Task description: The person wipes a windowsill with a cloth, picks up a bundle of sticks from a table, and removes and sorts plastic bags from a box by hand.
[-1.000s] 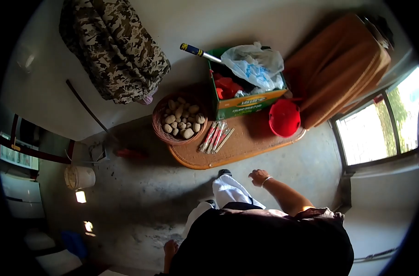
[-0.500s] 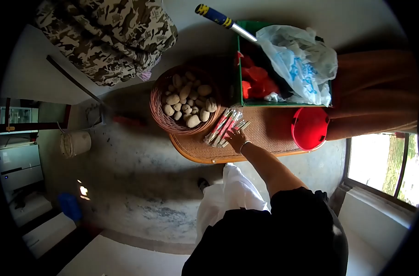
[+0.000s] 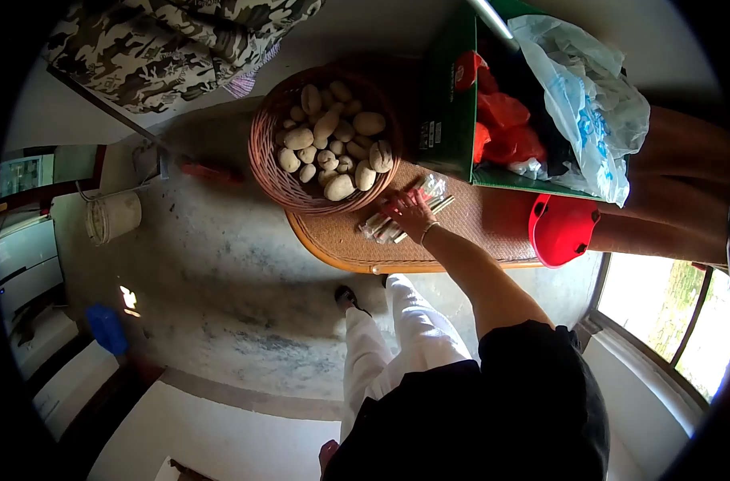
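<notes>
My right hand [image 3: 413, 212], with a bracelet at the wrist, reaches onto the woven table top [image 3: 493, 224]. Its fingers are closed over plastic-wrapped chopsticks [image 3: 393, 234] with red printing; the hand covers part of the packs, and some ends stick out on both sides. Left of it, a wicker basket [image 3: 262, 164] holds several potatoes [image 3: 341, 187] and stands close to the fingers. Only a small part of my left hand [image 3: 327, 454] shows low by my body, its fingers mostly hidden.
A green box [image 3: 449, 120] with red and white plastic bags [image 3: 593, 104] and a pole [image 3: 493, 24] stands behind. A red plastic dish-like thing [image 3: 561, 232] is at the table's right. A bucket [image 3: 114, 218] stands on the floor at left; camouflage cloth [image 3: 164, 48] hangs above.
My right hand has gone from spread fingers on the chopstick packs to fingers closed over them, and the packs have shifted. The view has moved closer; part of my left hand has appeared.
</notes>
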### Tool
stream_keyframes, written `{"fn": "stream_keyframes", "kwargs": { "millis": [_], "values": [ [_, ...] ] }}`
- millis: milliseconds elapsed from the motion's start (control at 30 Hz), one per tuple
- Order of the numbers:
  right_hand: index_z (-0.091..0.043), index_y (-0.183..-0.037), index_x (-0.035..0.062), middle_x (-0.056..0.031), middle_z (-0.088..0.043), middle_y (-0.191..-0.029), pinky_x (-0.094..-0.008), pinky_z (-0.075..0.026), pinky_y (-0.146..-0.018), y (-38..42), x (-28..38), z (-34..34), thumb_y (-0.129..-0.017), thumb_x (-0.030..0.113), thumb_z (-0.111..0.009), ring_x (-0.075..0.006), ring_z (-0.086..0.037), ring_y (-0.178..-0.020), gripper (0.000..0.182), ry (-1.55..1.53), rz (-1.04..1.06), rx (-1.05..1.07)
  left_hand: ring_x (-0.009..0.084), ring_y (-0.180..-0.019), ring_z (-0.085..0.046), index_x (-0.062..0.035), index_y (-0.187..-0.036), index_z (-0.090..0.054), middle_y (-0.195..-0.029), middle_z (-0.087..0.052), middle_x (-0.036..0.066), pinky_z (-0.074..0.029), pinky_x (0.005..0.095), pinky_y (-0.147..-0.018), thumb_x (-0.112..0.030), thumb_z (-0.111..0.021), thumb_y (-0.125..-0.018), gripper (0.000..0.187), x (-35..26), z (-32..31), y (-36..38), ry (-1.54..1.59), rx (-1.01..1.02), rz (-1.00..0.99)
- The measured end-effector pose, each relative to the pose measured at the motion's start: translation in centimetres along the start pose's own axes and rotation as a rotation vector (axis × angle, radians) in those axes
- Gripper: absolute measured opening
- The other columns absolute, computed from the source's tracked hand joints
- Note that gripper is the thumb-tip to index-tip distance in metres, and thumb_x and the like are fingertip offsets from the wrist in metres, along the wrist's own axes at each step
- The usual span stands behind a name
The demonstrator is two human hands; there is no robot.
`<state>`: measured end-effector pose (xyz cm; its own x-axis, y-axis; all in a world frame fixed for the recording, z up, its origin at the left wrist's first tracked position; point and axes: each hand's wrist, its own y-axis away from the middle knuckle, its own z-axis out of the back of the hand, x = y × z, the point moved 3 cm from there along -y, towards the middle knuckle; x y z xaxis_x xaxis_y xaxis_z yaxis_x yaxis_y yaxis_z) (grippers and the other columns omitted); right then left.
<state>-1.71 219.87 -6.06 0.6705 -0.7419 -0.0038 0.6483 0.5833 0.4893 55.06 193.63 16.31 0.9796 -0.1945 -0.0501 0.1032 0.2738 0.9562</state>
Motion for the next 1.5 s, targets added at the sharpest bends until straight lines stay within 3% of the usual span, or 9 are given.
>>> {"fn": "stream_keyframes", "kwargs": {
  "millis": [300,667,900,1100,1167,1333,1367,1467,1500],
  "values": [
    [-0.048,-0.112,0.0097,-0.0116,-0.050,-0.110,-0.0451,-0.027,-0.093,3.6,-1.3,-2.7,-0.078,0.017,-0.049,-0.0260,-0.045,-0.108,0.034,-0.338,-0.265,0.222,0.0141,-0.066,-0.056,-0.0032,-0.064,-0.043,-0.065,-0.053,0.007,-0.046,0.0274,-0.060,-0.014,-0.046,-0.079,0.019,7.2,-2.1,-4.5,-0.233,-0.095,-0.293],
    [-0.046,-0.106,0.0126,-0.0171,-0.060,-0.090,-0.0423,-0.044,-0.073,3.4,3.2,-1.3,-0.079,0.028,-0.049,-0.0326,-0.058,-0.086,0.031,-0.626,-0.513,0.148,0.0194,-0.082,-0.060,0.0020,-0.102,-0.052,-0.088,-0.060,0.015,-0.050,0.0289,-0.069,-0.021,-0.048,-0.081,0.031,8.0,-4.0,-4.7,0.334,-0.049,0.142],
    [-0.049,-0.112,0.0148,-0.0132,-0.060,-0.096,-0.0408,-0.046,-0.072,-0.5,15.5,1.9,-0.076,0.028,-0.052,-0.0317,-0.058,-0.089,0.039,-0.710,0.151,0.313,0.0183,-0.082,-0.060,0.0007,-0.087,-0.055,-0.083,-0.061,0.012,-0.049,0.0283,-0.067,-0.022,-0.048,-0.081,0.024,5.5,-5.0,-2.0,0.501,-0.162,0.128],
    [-0.053,-0.108,0.0146,-0.0111,-0.061,-0.095,-0.0391,-0.047,-0.072,0.8,9.0,0.2,-0.073,0.026,-0.056,-0.0284,-0.059,-0.089,0.037,-0.654,-0.355,0.095,0.0215,-0.071,-0.059,-0.0038,-0.079,-0.057,-0.073,-0.057,0.010,-0.046,0.0373,-0.062,-0.021,-0.054,-0.076,0.018,10.7,-6.6,-6.1,-0.146,-0.045,-0.098],
    [-0.055,-0.104,0.0139,-0.0113,-0.061,-0.096,-0.0396,-0.047,-0.073,3.1,6.9,-0.9,-0.074,0.026,-0.054,-0.0277,-0.059,-0.090,0.032,-0.318,-0.017,0.426,0.0242,-0.069,-0.057,-0.0054,-0.077,-0.057,-0.071,-0.056,0.010,-0.045,0.0388,-0.060,-0.022,-0.056,-0.074,0.016,10.8,-5.8,-9.1,-0.391,-0.117,-0.358],
    [-0.051,-0.094,0.0026,-0.0165,-0.060,-0.078,-0.0418,-0.045,-0.065,8.7,8.1,4.7,-0.075,0.023,-0.055,-0.0334,-0.058,-0.075,0.028,-0.957,-0.111,-0.192,0.0235,-0.064,-0.053,-0.0065,-0.071,-0.053,-0.068,-0.053,0.007,-0.044,0.0340,-0.053,-0.024,-0.061,-0.072,0.019,-2.4,-2.8,-8.8,-0.753,-0.169,-0.831],
    [-0.051,-0.091,0.0024,-0.0167,-0.059,-0.075,-0.0388,-0.045,-0.062,10.1,9.4,6.2,-0.073,0.024,-0.060,-0.0320,-0.057,-0.071,0.029,-1.204,-0.136,-0.420,0.0155,-0.064,-0.052,-0.0074,-0.076,-0.052,-0.070,-0.052,0.004,-0.042,0.0252,-0.052,-0.026,-0.057,-0.078,0.019,-5.8,-2.4,-8.4,0.003,-0.041,-0.254],
    [-0.053,-0.084,0.0061,0.0029,-0.055,-0.078,-0.0245,-0.043,-0.067,14.0,15.1,11.6,-0.077,0.003,-0.058,-0.0078,-0.050,-0.074,0.010,-2.041,0.078,-0.490,0.0136,-0.076,-0.052,-0.0116,-0.086,-0.050,-0.076,-0.053,0.000,-0.040,0.0279,-0.064,-0.034,-0.051,-0.082,0.022,-13.7,-0.9,-5.0,0.180,-0.144,-0.746],
    [-0.053,-0.083,0.0064,0.0023,-0.053,-0.078,-0.0233,-0.042,-0.068,16.9,16.7,15.5,-0.077,0.007,-0.059,-0.0077,-0.049,-0.075,0.009,-2.162,0.156,-0.641,0.0160,-0.085,-0.052,-0.0123,-0.099,-0.050,-0.087,-0.055,0.001,-0.041,0.0340,-0.072,-0.043,-0.051,-0.081,0.035,-13.7,-1.1,-7.6,0.999,0.134,-0.384]
  ]
}}
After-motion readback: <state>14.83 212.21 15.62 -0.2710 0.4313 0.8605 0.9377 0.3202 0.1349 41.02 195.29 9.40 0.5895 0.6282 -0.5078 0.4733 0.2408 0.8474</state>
